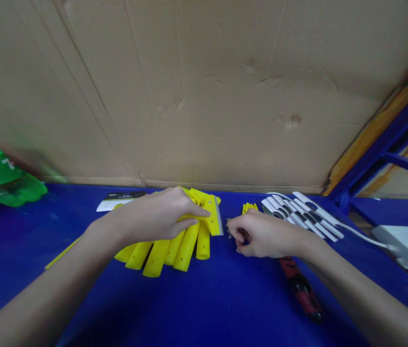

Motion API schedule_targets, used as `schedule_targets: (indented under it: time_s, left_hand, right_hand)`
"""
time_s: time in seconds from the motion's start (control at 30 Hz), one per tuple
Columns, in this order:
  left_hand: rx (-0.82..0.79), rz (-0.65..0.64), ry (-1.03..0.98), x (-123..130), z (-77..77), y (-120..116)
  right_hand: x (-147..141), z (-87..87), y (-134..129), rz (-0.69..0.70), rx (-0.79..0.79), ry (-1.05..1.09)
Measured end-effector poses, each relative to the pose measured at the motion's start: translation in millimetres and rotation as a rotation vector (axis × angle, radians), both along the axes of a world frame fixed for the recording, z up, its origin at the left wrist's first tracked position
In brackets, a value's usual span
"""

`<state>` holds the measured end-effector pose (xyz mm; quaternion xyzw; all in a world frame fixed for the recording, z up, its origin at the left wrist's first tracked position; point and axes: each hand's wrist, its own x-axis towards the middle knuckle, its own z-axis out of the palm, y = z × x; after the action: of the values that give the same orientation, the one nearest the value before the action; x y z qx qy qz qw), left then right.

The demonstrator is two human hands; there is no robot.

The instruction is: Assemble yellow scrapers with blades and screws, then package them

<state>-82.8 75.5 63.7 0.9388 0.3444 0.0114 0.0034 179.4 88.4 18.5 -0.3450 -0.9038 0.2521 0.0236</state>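
My left hand (173,214) is closed around a yellow scraper (211,219) with a flat metal blade along its right edge. Beneath that hand lies a pile of more yellow scrapers (156,258), their round hollow handle ends towards me. To the right, my right hand (262,233) is low over the table with its fingers curled in a pinch; whatever may be between them is hidden. Several tiny metal pieces (229,229), perhaps nuts or screws, lie at its fingertips. Some small yellow pieces (249,207) lie just behind this hand.
On the blue table (204,308), a red and black tool (303,289) lies partly under my right forearm. White and black pieces (298,212) are stacked at the right, near a white cable and box (406,248). A green bottle (5,176) lies far left. Cardboard (197,96) stands behind.
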Motion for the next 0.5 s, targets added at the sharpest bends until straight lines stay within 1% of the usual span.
schedule_targets:
  time_s: [0.13,0.27,0.4,0.5]
  left_hand:
    - [-0.038,0.031,0.016,2,-0.1,-2]
    - [-0.071,0.049,0.037,9,-1.7,-5]
    - [-0.079,0.056,0.032,17,-2.3,-7]
    - [-0.081,0.027,0.035,22,-1.6,-9]
  right_hand:
    - [2,1.2,1,-0.012,0.008,0.027]
    - [9,9.8,2,-0.040,0.020,0.095]
    - [11,19.4,0,-0.103,0.040,0.275]
    - [6,21.4,-3,-0.114,0.109,0.366]
